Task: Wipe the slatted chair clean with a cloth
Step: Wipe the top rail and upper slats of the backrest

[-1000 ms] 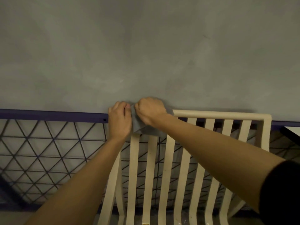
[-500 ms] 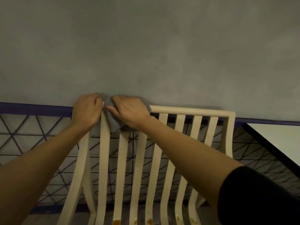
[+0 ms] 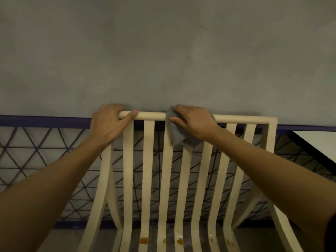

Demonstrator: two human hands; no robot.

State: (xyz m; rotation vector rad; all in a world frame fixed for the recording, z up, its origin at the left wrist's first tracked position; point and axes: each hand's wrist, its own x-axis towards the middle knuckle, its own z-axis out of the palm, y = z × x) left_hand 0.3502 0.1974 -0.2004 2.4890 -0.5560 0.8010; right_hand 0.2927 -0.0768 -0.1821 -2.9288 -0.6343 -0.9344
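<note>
A cream slatted chair [image 3: 164, 179] fills the lower middle, its back rising to a rounded top rail. My left hand [image 3: 107, 124] grips the left end of that rail, thumb over the front. My right hand [image 3: 195, 122] presses a grey cloth [image 3: 175, 132] around the rail near its middle; the cloth hangs down over two slats. Brown stains [image 3: 144, 240] mark several slats near the bottom edge.
A grey wall [image 3: 163, 51] stands right behind the chair. Under a purple rail [image 3: 45, 120] runs a dark triangular mesh fence [image 3: 36, 160]. The corner of a white table with a dark edge [image 3: 316, 144] is at the right.
My right hand has slid the cloth rightward along the top rail, away from my left hand. The left hand stays gripping the rail's left end. The view has shifted, showing more of the chair.
</note>
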